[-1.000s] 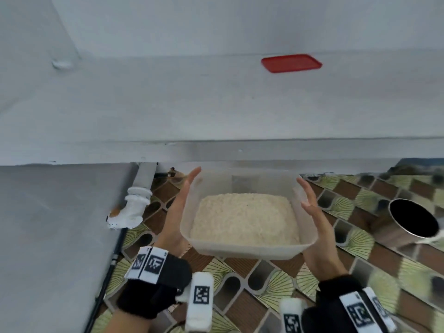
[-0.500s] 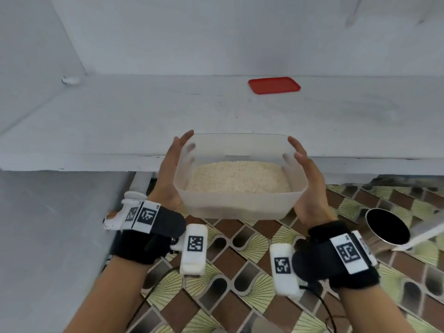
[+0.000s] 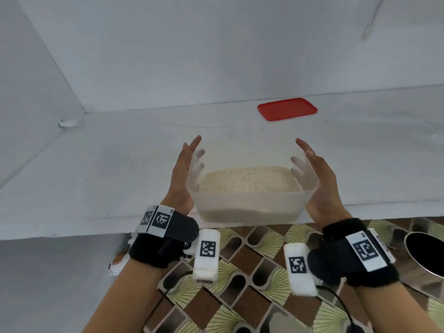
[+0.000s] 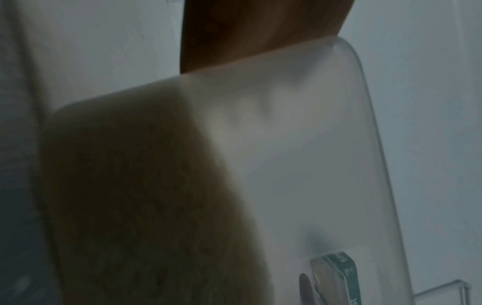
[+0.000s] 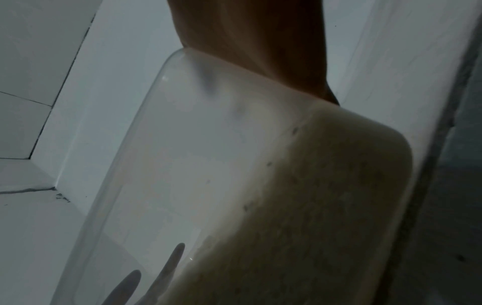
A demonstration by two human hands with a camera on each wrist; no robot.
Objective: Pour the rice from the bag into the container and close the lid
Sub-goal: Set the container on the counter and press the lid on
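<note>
A frosted clear plastic container (image 3: 249, 205) half full of white rice (image 3: 249, 180) hangs at the front edge of the white counter (image 3: 108, 176). My left hand (image 3: 183, 174) presses its left wall and my right hand (image 3: 319, 179) its right wall, both with straight fingers. The red lid (image 3: 287, 108) lies flat farther back on the counter, right of centre. In the left wrist view the palm (image 4: 260, 26) lies against the container wall (image 4: 300, 165), with rice (image 4: 143, 196) behind it. The right wrist view shows the same: palm (image 5: 247, 37), wall (image 5: 195, 165), rice (image 5: 326, 206). No bag is in view.
Patterned brown and green floor tiles (image 3: 240, 284) lie below my wrists. A metal cup (image 3: 425, 255) stands on the floor at the right edge. A white pipe fitting (image 3: 117, 261) sits by my left wrist. White walls close the counter at the back and left.
Both hands have lifted the rice container from above the floor tiles up and forward to the counter's front edge. The lid has stayed in place.
</note>
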